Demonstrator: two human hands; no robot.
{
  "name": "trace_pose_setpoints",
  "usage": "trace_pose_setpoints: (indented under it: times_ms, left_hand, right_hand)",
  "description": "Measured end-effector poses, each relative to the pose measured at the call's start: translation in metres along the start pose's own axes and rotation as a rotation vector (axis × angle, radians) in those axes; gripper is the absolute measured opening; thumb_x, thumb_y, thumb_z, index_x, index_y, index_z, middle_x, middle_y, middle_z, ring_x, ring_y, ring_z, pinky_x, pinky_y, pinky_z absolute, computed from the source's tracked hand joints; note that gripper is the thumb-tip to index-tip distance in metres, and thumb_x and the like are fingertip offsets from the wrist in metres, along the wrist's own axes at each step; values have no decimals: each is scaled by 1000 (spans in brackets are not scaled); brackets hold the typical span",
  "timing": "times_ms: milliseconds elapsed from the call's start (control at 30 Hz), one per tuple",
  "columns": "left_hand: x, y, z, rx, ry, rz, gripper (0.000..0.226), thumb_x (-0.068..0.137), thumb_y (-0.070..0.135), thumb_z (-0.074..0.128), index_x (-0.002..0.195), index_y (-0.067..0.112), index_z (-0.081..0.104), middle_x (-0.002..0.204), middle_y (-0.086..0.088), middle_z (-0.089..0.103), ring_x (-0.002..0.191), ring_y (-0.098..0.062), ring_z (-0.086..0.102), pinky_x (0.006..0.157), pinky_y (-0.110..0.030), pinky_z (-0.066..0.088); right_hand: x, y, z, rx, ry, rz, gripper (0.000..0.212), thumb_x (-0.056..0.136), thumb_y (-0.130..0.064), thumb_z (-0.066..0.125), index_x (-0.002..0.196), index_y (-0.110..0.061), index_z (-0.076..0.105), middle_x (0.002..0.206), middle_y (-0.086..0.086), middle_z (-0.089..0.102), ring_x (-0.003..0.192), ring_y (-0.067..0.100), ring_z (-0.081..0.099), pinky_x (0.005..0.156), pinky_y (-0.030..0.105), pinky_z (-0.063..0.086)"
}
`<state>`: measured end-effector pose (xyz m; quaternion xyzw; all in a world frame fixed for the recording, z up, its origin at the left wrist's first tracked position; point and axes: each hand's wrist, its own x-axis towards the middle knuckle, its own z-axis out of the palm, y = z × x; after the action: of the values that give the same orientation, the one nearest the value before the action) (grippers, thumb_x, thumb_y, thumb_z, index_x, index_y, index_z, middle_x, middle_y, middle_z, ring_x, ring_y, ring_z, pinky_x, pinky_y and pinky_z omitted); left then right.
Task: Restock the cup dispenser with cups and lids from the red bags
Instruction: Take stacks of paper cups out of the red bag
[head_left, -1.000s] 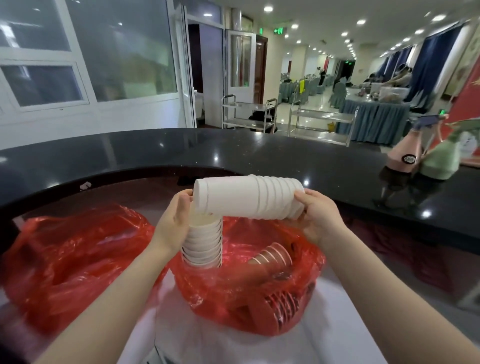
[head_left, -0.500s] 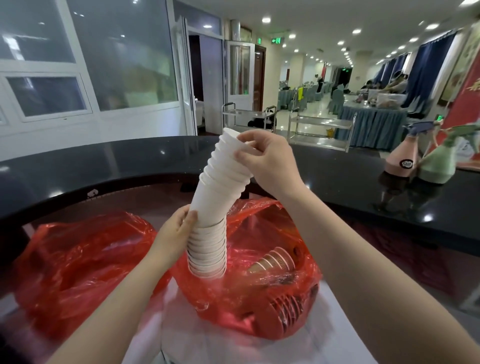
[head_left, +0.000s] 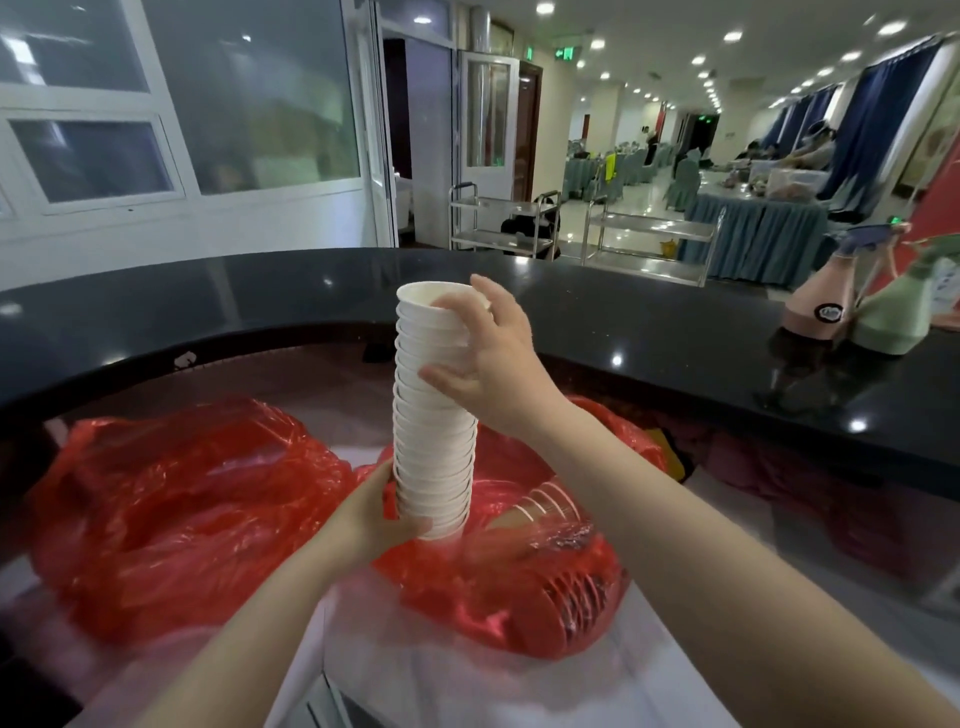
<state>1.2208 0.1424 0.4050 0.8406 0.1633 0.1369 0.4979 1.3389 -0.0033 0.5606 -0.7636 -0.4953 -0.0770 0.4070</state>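
Cup stack (head_left: 431, 415): tall, white, upright, left hand (head_left: 371, 514) & right hand (head_left: 493, 358) gripping.

White cup stack (head_left: 434, 415), red bags (head_left: 171, 499), glossy black counter (head_left: 649, 322)

Both hands (head_left: 374, 519) (head_left: 493, 364) apparently grip upright cup stack (head_left: 431, 441).

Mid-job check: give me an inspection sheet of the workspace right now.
Surface: curved black counter behind a lower white surface.
Job's things: upright white cup stack; two red bags, more cups in the right one.
Clutter: pink spray bottle, green spray bottle.
Grippers: left hand grips the stack's bottom; right hand holds its top.
Cables: nothing seen.
Surroundings: steel carts, draped tables.
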Motion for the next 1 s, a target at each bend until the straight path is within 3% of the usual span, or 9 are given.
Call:
trace_pose_setpoints:
  times_ms: [100, 167, 267, 333, 433, 633, 767, 933, 1000]
  left_hand:
    - [-4, -13, 9, -34, -58, -19, 83, 67, 25, 84, 138, 33, 42, 127, 14, 61, 116, -2, 56, 100, -31, 45]
    - [-6, -16, 15, -34, -90, -46, 89, 64, 35, 82, 139, 43, 35, 130, 20, 57, 119, 0, 53, 97, -21, 44]
    - [-7, -18, 24, 5, -72, -67, 97, 61, 45, 77, 142, 51, 25, 130, 24, 55, 117, 2, 53, 89, -12, 43]
    - [-5, -18, 28, 33, -52, -71, 99, 58, 51, 75, 143, 52, 23, 127, 26, 55, 114, 3, 54, 92, -19, 45]
    - [-4, -17, 31, 41, -15, -57, 92, 63, 38, 76, 137, 60, 26, 118, 33, 59, 106, 9, 57, 79, -10, 46]
    - [-8, -20, 34, 62, 49, -63, 92, 62, 21, 69, 138, 52, 30, 117, 17, 65, 106, 3, 60, 84, -29, 55]
    - [-13, -19, 34, 76, 105, -63, 99, 70, 14, 79, 147, 39, 21, 129, 11, 55, 118, 2, 51, 93, -22, 45]
    - [-12, -14, 29, 41, 270, -102, 99, 72, 10, 81, 149, 28, 22, 128, 0, 49, 113, -6, 50, 78, -7, 38]
    - [-11, -10, 23, 32, 281, -61, 91, 74, 7, 80, 147, 26, 29, 129, 0, 52, 111, -5, 54, 84, -5, 40]
  right_hand:
    - [-8, 15, 1, 101, 63, 63, 88, 70, -29, 84, 141, -31, 33, 159, 7, -2, 137, 1, 9, 105, 15, 20]
    - [-12, 25, 2, 210, 159, 110, 106, 68, -28, 86, 149, -31, 17, 159, 3, 10, 141, 0, 11, 105, 12, 19]
    - [-19, 40, 6, 487, 199, 305, 124, 68, -23, 86, 152, -30, -6, 145, -4, 42, 129, 8, 44, 106, 25, 35]
    - [-25, 51, 12, 601, 188, 389, 113, 69, -19, 86, 152, -26, 8, 137, -3, 52, 122, 9, 53, 104, 30, 42]
    - [-35, 65, 24, 688, 142, 391, 81, 70, -10, 85, 137, -23, 41, 128, -3, 60, 117, 12, 58, 101, 35, 48]
    - [-54, 74, 57, 726, 101, 411, 82, 59, -24, 87, 129, -27, 45, 120, -7, 62, 109, 8, 61, 94, 36, 52]
    - [-56, 77, 58, 727, 103, 366, 77, 60, -22, 88, 126, -31, 49, 115, -14, 65, 103, 2, 62, 82, 20, 51]
    - [-40, 62, 38, 765, 106, 266, 78, 61, -21, 86, 129, -34, 50, 119, -15, 65, 108, 4, 62, 87, 24, 51]
    - [-29, 51, 27, 784, 103, 232, 78, 62, -23, 85, 130, -36, 49, 117, -17, 66, 106, 2, 62, 82, 19, 51]
